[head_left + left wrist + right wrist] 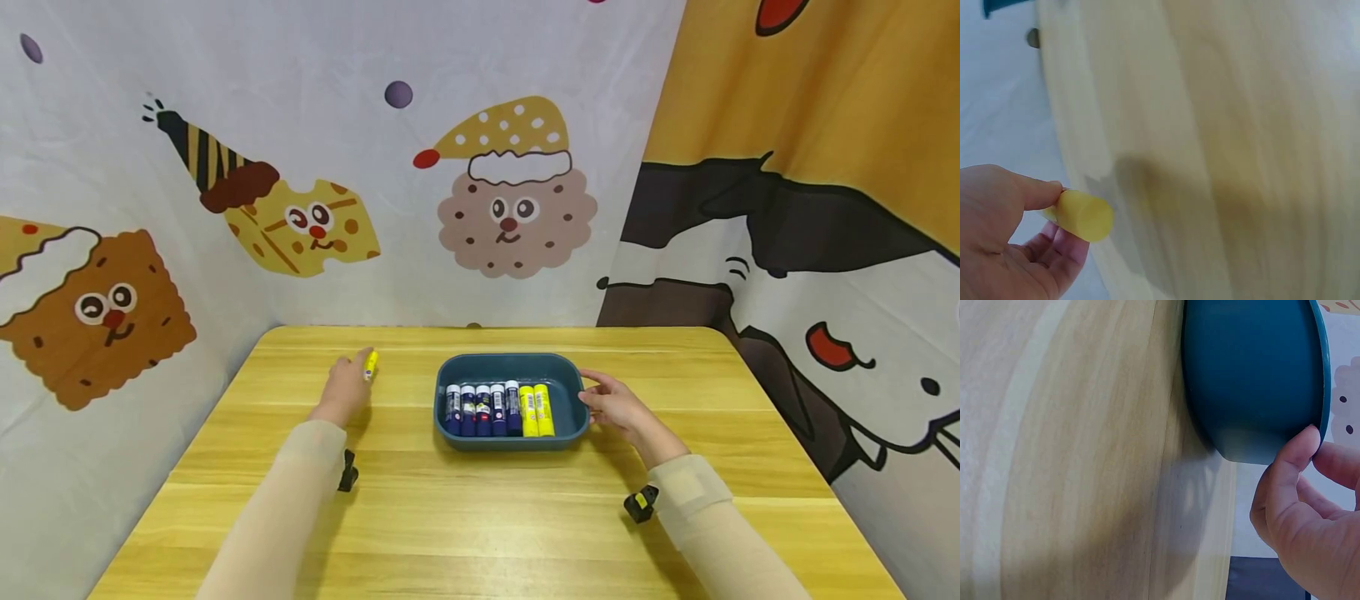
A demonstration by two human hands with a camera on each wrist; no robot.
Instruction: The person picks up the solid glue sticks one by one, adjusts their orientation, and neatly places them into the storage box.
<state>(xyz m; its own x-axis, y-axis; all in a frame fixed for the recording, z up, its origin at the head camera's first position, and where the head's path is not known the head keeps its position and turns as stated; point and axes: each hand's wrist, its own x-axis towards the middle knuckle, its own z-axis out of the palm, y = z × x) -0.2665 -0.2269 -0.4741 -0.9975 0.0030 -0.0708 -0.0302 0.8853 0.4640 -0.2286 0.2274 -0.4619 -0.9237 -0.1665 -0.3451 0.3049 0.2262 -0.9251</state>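
My left hand pinches a yellow glue stick between thumb and fingers, off to the left of the bin. In the left wrist view that glue stick points its round yellow end toward the table. My right hand grips the right-hand rim of a dark blue-green plastic bin, as the right wrist view shows at the bin's edge. Inside the bin, several navy glue sticks with white caps lie side by side. Two yellow glue sticks lie against them on the right.
The bin stands on a wood-grain table. Behind the table hangs a white curtain with cartoon figures, and a yellow one is at the right. Dark wrist cameras sit on both wrists.
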